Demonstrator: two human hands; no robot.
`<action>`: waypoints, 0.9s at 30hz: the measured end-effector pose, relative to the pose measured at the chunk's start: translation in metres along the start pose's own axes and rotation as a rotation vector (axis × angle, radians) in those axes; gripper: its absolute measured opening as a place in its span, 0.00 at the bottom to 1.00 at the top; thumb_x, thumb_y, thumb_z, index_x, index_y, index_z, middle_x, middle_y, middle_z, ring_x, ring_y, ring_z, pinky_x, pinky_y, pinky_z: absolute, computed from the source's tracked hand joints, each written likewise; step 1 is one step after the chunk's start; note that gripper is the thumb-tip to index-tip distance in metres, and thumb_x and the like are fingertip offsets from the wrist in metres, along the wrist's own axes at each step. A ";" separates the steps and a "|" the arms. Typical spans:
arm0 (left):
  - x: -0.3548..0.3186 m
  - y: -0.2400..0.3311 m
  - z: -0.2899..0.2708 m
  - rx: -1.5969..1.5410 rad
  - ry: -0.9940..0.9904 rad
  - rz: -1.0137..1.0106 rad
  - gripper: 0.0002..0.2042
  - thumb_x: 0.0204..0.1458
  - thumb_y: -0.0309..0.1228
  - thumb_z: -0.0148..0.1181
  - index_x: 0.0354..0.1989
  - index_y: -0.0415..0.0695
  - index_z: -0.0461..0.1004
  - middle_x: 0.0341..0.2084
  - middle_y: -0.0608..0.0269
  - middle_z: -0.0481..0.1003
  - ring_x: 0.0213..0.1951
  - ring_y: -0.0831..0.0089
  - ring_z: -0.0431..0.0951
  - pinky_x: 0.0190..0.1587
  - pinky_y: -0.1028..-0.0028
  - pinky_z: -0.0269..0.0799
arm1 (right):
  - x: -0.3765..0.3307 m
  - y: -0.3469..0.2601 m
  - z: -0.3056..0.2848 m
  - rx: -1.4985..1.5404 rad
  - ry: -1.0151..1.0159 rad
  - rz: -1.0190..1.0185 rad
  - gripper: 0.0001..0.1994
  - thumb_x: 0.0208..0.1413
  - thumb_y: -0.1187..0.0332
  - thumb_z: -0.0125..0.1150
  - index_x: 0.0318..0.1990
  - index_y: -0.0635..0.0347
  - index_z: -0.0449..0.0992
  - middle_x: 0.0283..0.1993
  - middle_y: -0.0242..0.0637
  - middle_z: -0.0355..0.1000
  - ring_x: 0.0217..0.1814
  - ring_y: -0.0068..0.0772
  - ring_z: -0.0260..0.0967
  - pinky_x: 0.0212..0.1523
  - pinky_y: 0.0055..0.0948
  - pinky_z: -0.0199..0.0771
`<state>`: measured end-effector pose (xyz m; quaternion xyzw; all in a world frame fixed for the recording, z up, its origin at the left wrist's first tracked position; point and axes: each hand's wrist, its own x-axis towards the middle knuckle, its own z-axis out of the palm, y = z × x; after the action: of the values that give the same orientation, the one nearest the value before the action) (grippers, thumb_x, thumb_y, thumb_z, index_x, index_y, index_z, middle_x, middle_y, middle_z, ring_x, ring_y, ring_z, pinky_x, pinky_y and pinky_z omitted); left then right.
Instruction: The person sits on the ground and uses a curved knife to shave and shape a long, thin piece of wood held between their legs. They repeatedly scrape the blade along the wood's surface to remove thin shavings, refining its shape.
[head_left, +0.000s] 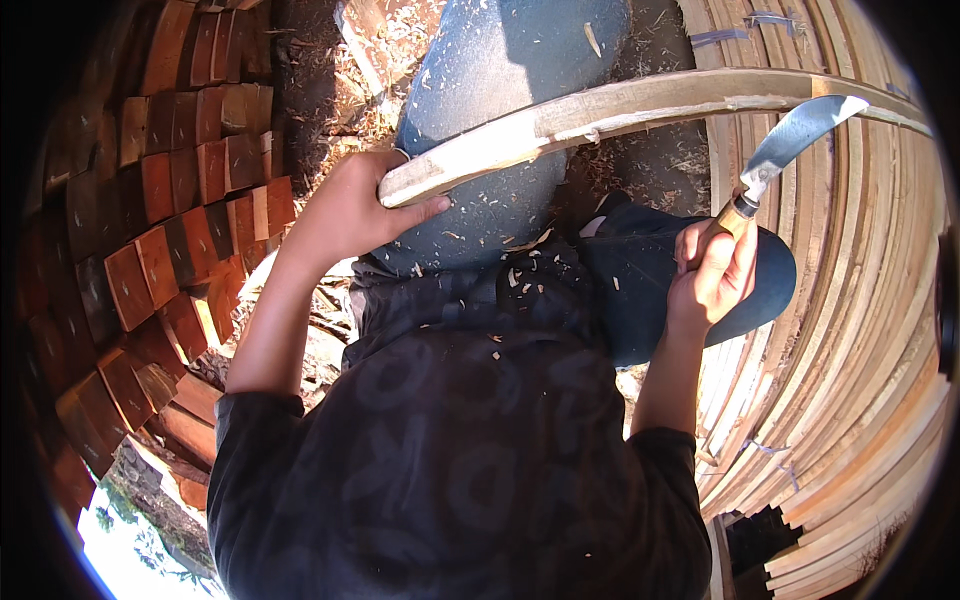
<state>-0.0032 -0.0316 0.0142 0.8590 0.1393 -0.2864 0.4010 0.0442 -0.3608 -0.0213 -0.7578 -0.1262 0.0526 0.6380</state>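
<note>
My left hand [355,205] is wrapped round the near end of a long, pale wooden strip [600,112], thumb along its underside. The strip lies across my jeans and runs off to the right, its bend perhaps from the fisheye picture. My right hand [712,268] grips the wooden handle of a curved knife [795,145]. Its broad steel blade points up and to the right, its tip close to the strip's lower edge; whether they touch I cannot tell. Small wood shavings [525,280] are scattered over my lap and shirt.
Stacked reddish-brown wood blocks [160,265] form a wall on the left. Long pale wooden slats [820,330], bundled with ties, are piled on the right. Shavings and wood scraps [375,60] cover the ground ahead.
</note>
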 end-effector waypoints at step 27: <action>-0.005 -0.001 0.011 0.141 0.101 0.013 0.19 0.44 0.38 0.70 0.34 0.32 0.77 0.20 0.49 0.76 0.25 0.68 0.79 0.31 0.69 0.71 | -0.021 -0.007 0.013 -0.200 -0.199 0.093 0.21 0.58 0.64 0.60 0.56 0.69 0.70 0.29 0.29 0.72 0.24 0.14 0.62 0.26 0.13 0.59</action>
<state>-0.0115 -0.0399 0.0110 0.8993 0.1333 -0.2493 0.3338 0.0203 -0.3524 -0.0189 -0.8138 -0.1582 0.1441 0.5404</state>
